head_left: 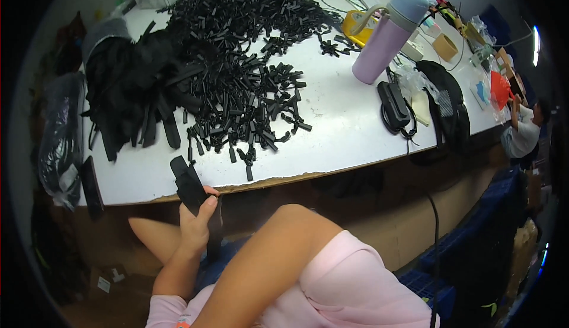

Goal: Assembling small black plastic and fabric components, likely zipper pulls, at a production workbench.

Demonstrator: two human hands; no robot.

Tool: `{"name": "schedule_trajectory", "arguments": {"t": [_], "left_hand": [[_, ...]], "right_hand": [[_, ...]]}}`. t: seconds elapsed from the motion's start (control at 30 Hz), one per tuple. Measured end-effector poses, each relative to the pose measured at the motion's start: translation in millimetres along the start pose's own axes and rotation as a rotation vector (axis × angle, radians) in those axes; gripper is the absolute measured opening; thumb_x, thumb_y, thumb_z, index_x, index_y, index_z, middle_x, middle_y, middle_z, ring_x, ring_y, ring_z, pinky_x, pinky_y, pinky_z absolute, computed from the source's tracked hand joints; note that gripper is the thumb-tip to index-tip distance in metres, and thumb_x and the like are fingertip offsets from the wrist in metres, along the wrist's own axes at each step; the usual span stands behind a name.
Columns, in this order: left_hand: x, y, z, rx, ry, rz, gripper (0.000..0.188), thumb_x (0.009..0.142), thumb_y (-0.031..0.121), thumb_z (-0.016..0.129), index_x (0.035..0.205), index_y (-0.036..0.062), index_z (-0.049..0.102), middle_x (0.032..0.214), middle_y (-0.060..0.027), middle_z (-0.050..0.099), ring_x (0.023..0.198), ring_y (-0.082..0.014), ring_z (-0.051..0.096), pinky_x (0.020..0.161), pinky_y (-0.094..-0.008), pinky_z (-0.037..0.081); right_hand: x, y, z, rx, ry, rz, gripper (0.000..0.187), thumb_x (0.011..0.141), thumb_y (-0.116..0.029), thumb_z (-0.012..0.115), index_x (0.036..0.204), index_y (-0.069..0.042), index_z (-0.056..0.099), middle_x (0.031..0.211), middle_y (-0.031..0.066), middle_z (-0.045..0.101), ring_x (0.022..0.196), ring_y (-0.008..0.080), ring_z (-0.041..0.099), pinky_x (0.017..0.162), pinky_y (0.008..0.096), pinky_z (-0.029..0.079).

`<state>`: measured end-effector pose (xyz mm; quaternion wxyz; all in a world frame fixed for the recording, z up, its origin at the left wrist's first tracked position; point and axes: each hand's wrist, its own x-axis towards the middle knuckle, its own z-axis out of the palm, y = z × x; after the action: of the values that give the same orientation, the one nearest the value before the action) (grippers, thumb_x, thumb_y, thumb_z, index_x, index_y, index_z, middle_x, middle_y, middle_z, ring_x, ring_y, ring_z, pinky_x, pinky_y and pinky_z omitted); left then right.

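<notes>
My left hand (195, 227) is closed round a black fabric strap (188, 187), just in front of the table's near edge. The strap's wide folded end sticks up above my thumb, and a dark length hangs below the hand. Beyond it, a heap of small black pieces (237, 94), which look like short straps with clips, spreads over the white table (332, 126). At the heap's left lies a bunch of longer black fabric strips (142, 82). My right hand does not show; a bent bare limb with pink cloth fills the lower middle.
A lilac bottle (382, 46) stands upright at the right, near a black case (394, 109) and a black bag (447, 103). A plastic-wrapped dark bundle (62, 138) is at the table's left end. Another person (524, 126) is at the far right.
</notes>
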<state>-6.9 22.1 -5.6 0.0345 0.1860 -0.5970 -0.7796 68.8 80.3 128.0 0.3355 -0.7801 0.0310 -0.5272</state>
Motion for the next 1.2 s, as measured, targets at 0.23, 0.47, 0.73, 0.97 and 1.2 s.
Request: {"name": "schedule_trajectory", "arguments": {"t": [0.23, 0.47, 0.73, 0.97, 1.2], "left_hand": [[-4, 10, 1, 0.059, -0.042, 0.087, 0.017, 0.079, 0.015, 0.052, 0.089, 0.0035, 0.046, 0.057, -0.0021, 0.044, 0.042, -0.0091, 0.041, 0.038, -0.0207, 0.035], [-15, 10, 7, 0.056, -0.042, 0.121, 0.016, 0.079, 0.015, 0.053, 0.089, 0.004, 0.047, 0.058, -0.0017, 0.045, 0.044, -0.0087, 0.042, 0.039, -0.0206, 0.035], [-29, 8, 8, 0.085, 0.042, 0.196, 0.016, 0.078, 0.015, 0.054, 0.088, 0.0051, 0.048, 0.059, -0.0009, 0.046, 0.044, -0.008, 0.042, 0.039, -0.0203, 0.035], [-32, 24, -4, 0.036, 0.164, 0.278, 0.015, 0.079, 0.014, 0.054, 0.09, 0.0056, 0.048, 0.063, -0.0003, 0.046, 0.048, -0.0073, 0.043, 0.041, -0.0187, 0.035], [-30, 18, -6, -0.123, 0.16, 0.166, 0.014, 0.079, 0.015, 0.054, 0.089, 0.0073, 0.048, 0.063, -0.0001, 0.046, 0.047, -0.0064, 0.042, 0.04, -0.0184, 0.035]], "right_hand": [[19, -15, -1, -0.105, -0.216, -0.026, 0.032, 0.078, -0.033, 0.041, 0.082, -0.003, 0.053, 0.087, 0.0129, 0.051, 0.08, 0.0303, 0.045, 0.072, 0.0435, 0.031], [24, -17, 14, -0.165, -0.176, -0.101, 0.029, 0.078, -0.031, 0.042, 0.081, -0.003, 0.051, 0.085, 0.0138, 0.051, 0.081, 0.0299, 0.045, 0.071, 0.0427, 0.031], [-4, -50, 23, -0.058, -0.099, 0.025, 0.036, 0.077, -0.035, 0.049, 0.091, -0.002, 0.05, 0.094, 0.0143, 0.05, 0.09, 0.0299, 0.046, 0.078, 0.0418, 0.031], [-153, -73, -44, -1.133, 0.712, 0.727, 0.014, 0.068, -0.01, 0.056, 0.079, -0.002, 0.057, 0.075, 0.0113, 0.056, 0.071, 0.027, 0.054, 0.064, 0.0353, 0.044], [-239, -83, -66, -1.51, 1.33, 0.885, 0.01, 0.069, -0.002, 0.057, 0.079, -0.001, 0.056, 0.073, 0.0096, 0.054, 0.056, 0.0199, 0.052, 0.05, 0.0261, 0.043]]}}
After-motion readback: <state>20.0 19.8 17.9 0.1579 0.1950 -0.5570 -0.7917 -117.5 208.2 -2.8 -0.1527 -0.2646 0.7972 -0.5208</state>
